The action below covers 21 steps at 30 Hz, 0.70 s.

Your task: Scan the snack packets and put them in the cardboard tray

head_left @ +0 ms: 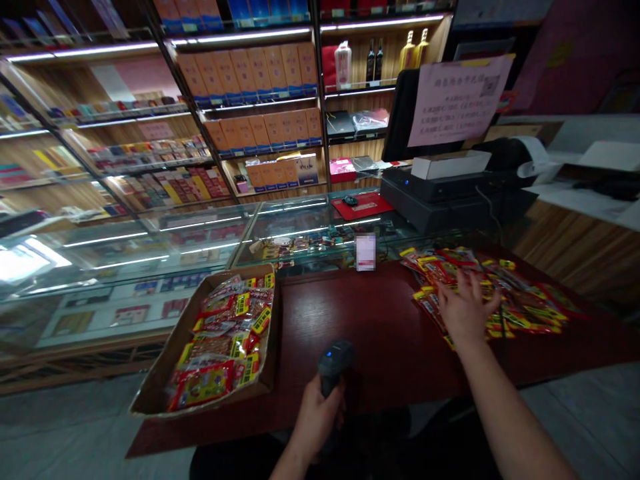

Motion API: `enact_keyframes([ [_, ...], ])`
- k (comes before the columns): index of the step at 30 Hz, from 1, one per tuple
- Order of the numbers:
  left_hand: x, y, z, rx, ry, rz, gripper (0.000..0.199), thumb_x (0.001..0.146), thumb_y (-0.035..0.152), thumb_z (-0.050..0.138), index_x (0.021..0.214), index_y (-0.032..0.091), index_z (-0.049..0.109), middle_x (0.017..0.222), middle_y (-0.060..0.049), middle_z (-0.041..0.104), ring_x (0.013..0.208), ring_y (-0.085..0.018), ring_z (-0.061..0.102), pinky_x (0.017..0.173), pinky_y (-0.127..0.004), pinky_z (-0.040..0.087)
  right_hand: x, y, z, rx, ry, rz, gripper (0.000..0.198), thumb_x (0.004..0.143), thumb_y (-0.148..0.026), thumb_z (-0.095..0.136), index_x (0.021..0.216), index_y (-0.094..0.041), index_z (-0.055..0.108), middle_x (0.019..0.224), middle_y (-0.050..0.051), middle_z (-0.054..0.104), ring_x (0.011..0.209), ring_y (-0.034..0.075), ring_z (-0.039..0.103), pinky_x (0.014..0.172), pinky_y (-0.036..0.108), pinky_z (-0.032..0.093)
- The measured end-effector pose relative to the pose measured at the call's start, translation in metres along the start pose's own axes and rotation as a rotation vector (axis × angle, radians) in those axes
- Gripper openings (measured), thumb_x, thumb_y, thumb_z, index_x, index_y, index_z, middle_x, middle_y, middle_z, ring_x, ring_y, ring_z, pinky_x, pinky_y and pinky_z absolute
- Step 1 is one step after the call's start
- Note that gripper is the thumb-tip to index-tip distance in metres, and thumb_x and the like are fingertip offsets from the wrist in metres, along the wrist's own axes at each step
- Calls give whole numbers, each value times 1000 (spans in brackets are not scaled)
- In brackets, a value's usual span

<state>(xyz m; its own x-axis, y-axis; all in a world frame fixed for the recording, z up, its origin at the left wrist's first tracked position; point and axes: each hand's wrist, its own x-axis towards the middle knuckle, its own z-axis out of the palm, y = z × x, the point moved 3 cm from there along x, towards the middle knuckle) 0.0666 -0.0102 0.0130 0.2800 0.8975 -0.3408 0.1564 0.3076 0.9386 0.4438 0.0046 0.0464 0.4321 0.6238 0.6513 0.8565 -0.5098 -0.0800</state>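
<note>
My left hand [320, 415] is wrapped round the handle of a black barcode scanner [335, 359], near the front edge of the dark red table. A small blue light glows on the scanner's head. Over at the right, my right hand [467, 308] is spread across a loose pile of snack packets [520, 300] in red and yellow wrappers. Its fingers are apart and rest on or just above the packets; whether they press on any one of them I cannot tell. On the left, an open cardboard box [273, 333] holds several similar packets.
Behind the dark red table [350, 307] stands a glass display counter [200, 230]. A small card [365, 252] stands at the table's back edge. A mouse [349, 200] lies on a red mat beside a cash drawer [440, 200] and a monitor [400, 113]. Lit shelves with boxes and bottles line the wall.
</note>
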Motion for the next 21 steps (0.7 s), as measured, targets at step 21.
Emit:
enact_keyframes([
  [21, -2, 1, 0, 14, -7, -39, 23, 76, 38, 65, 83, 19, 55, 52, 6, 56, 36, -9, 47, 36, -19, 36, -69, -84, -18, 435, -116, -500, 28, 98, -19, 50, 106, -23, 76, 112, 7, 79, 105, 22, 71, 109, 45, 37],
])
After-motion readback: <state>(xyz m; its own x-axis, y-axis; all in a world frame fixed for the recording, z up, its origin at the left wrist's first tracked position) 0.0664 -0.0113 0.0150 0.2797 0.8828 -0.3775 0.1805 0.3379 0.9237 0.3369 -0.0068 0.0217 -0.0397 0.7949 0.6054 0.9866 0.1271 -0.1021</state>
